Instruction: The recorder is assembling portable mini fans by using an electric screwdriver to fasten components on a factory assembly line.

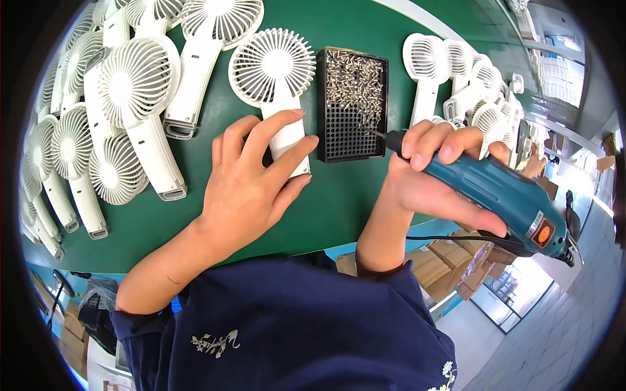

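Across the smooth dark-green workbench (339, 208): one surface; white, round-headed plastic fans at left (124, 88), at least ten, overlapping, exact count hidden; similar white fans at right (427, 58), at least five, partly hidden.
Electric screwdriver, blue-green, cylindrical, plastic (499, 195): one; long axis slanting from lower right up to the left, nose toward the tray.
Handheld fan, white plastic with round slatted head and straight handle (279, 68): one under the left hand, just left of the tray; long axis running away from the body, head at the far end.
Tray, black, rectangular, pitted with rows of holes (341, 130): one; between handheld fan and right hand, long side nearly parallel to the handle.
Left hand (244, 176): fingers spread over the handle, fingertips just beside the tray's left wall; pressure, cannot tell.
Right hand (424, 189): wrapped around the electric screwdriver near its nose, just right of the tray.
Bit, slim, dark, metal (373, 133): one; left of the right hand, tip over the tray's right half; contact, cannot tell.
Screws, small, silvery metal (352, 75): dozens, too many to count, mostly in the tray's far half.
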Motion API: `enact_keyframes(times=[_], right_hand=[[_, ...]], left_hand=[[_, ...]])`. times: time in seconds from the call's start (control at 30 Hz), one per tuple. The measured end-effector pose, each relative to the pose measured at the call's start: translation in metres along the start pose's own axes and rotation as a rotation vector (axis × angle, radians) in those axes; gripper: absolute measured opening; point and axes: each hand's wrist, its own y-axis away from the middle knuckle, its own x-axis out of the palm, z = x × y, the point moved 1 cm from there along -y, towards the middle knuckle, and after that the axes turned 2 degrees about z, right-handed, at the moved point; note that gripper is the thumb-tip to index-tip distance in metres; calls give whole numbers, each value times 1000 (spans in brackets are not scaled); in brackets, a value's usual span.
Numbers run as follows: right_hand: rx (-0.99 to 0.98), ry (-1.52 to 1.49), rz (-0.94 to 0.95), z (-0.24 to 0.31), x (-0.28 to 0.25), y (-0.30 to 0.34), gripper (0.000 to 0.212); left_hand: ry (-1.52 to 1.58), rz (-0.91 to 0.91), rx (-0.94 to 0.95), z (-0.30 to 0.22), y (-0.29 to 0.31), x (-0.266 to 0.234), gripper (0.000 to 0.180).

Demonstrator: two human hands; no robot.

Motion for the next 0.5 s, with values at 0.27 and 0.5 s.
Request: enact_keyframes(times=[0.27,0.5], right_hand=[[40,-147,-168,12,31,6,83],[140,-205,-18,16,63,4,68]], left_hand=[[142,-245,99,5,5,-5,37],[243,-280,65,0,5,-2,30]])
